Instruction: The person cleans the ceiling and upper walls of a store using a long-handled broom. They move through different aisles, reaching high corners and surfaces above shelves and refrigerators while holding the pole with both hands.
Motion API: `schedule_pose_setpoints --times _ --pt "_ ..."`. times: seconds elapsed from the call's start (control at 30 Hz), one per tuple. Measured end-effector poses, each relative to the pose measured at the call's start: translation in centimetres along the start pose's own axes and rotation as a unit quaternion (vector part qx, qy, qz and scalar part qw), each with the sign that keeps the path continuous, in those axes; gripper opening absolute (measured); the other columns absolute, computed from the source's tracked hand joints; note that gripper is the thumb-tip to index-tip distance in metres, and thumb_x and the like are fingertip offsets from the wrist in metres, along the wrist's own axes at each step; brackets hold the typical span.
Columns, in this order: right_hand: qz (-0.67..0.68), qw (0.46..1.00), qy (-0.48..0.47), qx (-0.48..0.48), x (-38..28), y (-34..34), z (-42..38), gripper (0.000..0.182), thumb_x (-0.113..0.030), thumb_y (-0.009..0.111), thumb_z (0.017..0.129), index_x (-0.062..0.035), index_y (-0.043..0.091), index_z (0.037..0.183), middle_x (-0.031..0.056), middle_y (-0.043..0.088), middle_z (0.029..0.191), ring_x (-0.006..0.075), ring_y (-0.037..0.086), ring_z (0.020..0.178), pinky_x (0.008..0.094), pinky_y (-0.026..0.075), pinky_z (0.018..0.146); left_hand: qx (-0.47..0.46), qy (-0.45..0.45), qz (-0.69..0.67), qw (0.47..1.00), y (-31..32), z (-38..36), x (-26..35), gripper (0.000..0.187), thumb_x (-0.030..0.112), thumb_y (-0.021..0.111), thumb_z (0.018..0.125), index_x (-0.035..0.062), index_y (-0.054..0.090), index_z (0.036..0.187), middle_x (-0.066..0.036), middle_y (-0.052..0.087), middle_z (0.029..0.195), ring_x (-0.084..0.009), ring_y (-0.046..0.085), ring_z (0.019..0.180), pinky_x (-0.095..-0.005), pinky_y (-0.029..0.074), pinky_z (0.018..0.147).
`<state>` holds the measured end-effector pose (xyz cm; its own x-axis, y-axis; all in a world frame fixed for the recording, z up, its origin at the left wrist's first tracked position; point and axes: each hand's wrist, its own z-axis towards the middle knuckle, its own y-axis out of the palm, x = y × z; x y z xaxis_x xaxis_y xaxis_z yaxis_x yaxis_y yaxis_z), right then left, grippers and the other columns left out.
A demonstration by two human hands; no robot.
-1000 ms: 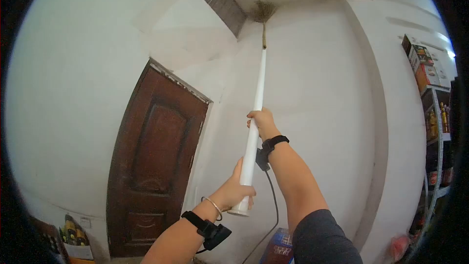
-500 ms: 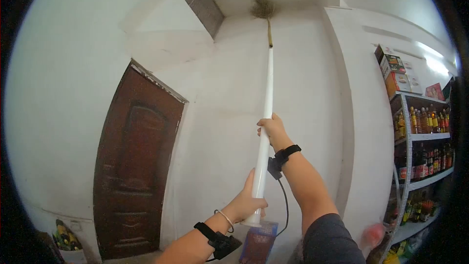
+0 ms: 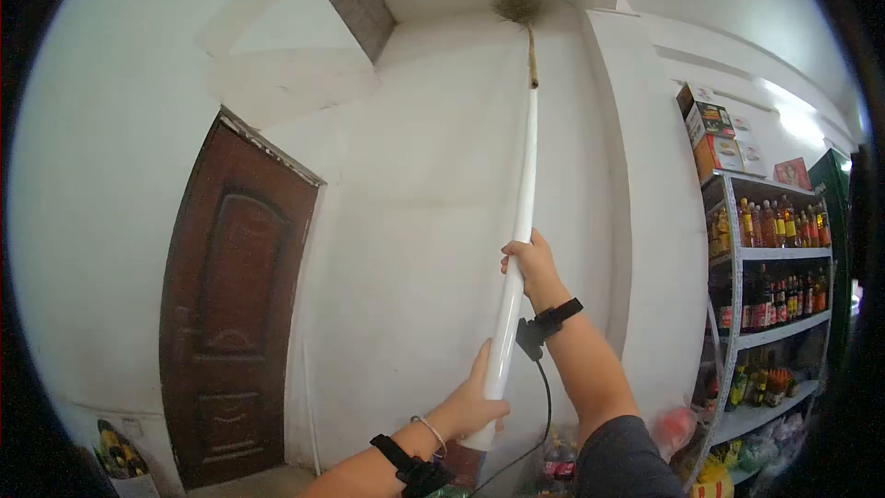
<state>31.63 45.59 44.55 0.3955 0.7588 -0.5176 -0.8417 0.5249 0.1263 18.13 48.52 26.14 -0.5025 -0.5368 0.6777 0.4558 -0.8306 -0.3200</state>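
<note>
A long white pole [image 3: 523, 184] slants up the wall, with a bundle of dry bristles, a broom head [image 3: 518, 4], joined to its top by a thin brown stick [image 3: 532, 55]. The bristles are up where the wall meets the ceiling. My left hand [image 3: 471, 406] is wrapped round the pole near its lower end. Higher up, my right hand [image 3: 532, 263] grips the same pole. Each wrist wears a black strap with a small device, and a cable hangs from the right one [image 3: 532, 336].
A brown door [image 3: 235, 304] stands at the left. At the right, a metal shelf [image 3: 737, 258] holds several rows of bottles, with cardboard boxes [image 3: 719, 134] on top. A wall pillar [image 3: 636, 194] juts out beside the shelf. Bottles [image 3: 558, 461] stand low behind my arms.
The broom head has shifted right along the top of the wall, towards the pillar. My hands keep their hold on the pole. The view has turned slightly right.
</note>
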Motion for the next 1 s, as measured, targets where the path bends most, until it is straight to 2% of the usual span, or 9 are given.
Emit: schedule_pose_setpoints --times 0.1,0.2,0.4,0.5,0.53,0.73,0.83,0.93,1.0 --pt "0.028 1.0 0.01 0.009 -0.2 0.9 0.1 0.034 0.006 0.048 0.063 0.0015 0.036 0.095 0.0123 0.045 0.068 0.0203 0.048 0.045 0.033 0.046 0.04 0.016 0.017 0.038 0.999 -1.3 -0.8 0.6 0.09 0.001 0.052 0.065 0.014 -0.006 0.133 -0.018 0.052 0.084 -0.021 0.054 0.053 -0.0325 0.046 0.051" --pt "0.025 0.999 0.031 0.023 -1.2 1.4 0.7 0.028 0.003 0.049 0.064 0.0036 0.038 0.089 0.0129 0.044 0.069 0.021 0.048 0.045 0.0342 0.046 0.04 0.056 0.059 0.158 0.984 -2.3 -1.2 1.7 0.089 0.003 0.053 0.065 0.0148 -0.004 0.133 -0.02 0.053 0.085 -0.0221 0.055 0.054 -0.0324 0.046 0.052" --pt "-0.022 0.999 0.037 0.018 -3.2 3.3 1.5 0.026 -0.003 0.051 0.066 0.0098 0.038 0.084 0.0156 0.043 0.068 0.0222 0.048 0.044 0.0334 0.045 0.038 0.062 -0.027 0.158 0.985 -2.6 -4.6 2.4 0.088 0.011 0.055 0.064 0.0139 0.0 0.133 -0.026 0.055 0.086 -0.0313 0.058 0.065 -0.0357 0.046 0.061" --pt "-0.046 0.998 0.038 0.026 -3.0 5.3 2.8 0.027 -0.003 0.05 0.067 0.0119 0.038 0.086 0.0158 0.043 0.066 0.0228 0.049 0.045 0.0329 0.045 0.037 0.123 0.031 0.213 0.969 -3.6 -5.6 3.2 0.089 0.015 0.057 0.063 0.0128 0.002 0.133 -0.028 0.055 0.087 -0.0358 0.058 0.071 -0.0363 0.045 0.066" --pt "-0.036 0.998 0.043 0.003 -3.3 5.9 2.5 0.029 -0.003 0.05 0.067 0.0129 0.037 0.088 0.0167 0.043 0.066 0.0234 0.05 0.046 0.0333 0.045 0.037 0.125 -0.002 0.209 0.97 -3.9 -5.9 3.5 0.084 0.007 0.055 0.065 0.01 0.007 0.133 -0.022 0.055 0.089 -0.0235 0.058 0.06 -0.0316 0.047 0.059" --pt "-0.019 0.996 0.086 -0.017 -1.7 9.2 1.6 0.035 -0.002 0.05 0.067 0.0137 0.034 0.093 0.0186 0.044 0.069 0.0246 0.051 0.047 0.0343 0.046 0.037 0.154 -0.05 0.233 0.959 -4.8 -8.4 3.4 0.086 0.006 0.055 0.065 0.0127 0.003 0.134 -0.023 0.055 0.088 -0.0229 0.059 0.058 -0.032 0.047 0.055" --pt "-0.027 0.997 0.076 -0.015 -1.1 9.9 1.4 0.038 -0.002 0.051 0.067 0.0135 0.032 0.097 0.0195 0.044 0.073 0.0253 0.051 0.048 0.0347 0.046 0.037 0.18 -0.056 0.233 0.954 -3.5 -9.0 4.1 0.087 0.004 0.054 0.066 0.0133 0.001 0.134 -0.023 0.055 0.085 -0.022 0.058 0.056 -0.0323 0.047 0.053" --pt "-0.028 0.994 0.088 -0.054 -0.4 10.2 1.8 0.028 -0.003 0.052 0.066 0.009 0.038 0.088 0.0175 0.044 0.071 0.0244 0.051 0.047 0.0342 0.046 0.038 0.197 -0.071 0.216 0.954 -2.3 -8.8 3.6 0.087 0.016 0.057 0.067 0.0089 0.002 0.133 -0.027 0.054 0.092 -0.0334 0.059 0.076 -0.0344 0.046 0.068" --pt "-0.033 0.993 0.092 -0.072 -2.3 10.6 1.2 0.029 -0.003 0.052 0.066 0.0095 0.038 0.088 0.0177 0.044 0.073 0.0244 0.051 0.047 0.0346 0.046 0.038 0.199 -0.081 0.17 0.962 -0.7 -9.4 6.0 0.086 0.01 0.055 0.067 0.0093 0.0 0.133 -0.024 0.054 0.088 -0.0297 0.059 0.066 -0.0335 0.046 0.061"
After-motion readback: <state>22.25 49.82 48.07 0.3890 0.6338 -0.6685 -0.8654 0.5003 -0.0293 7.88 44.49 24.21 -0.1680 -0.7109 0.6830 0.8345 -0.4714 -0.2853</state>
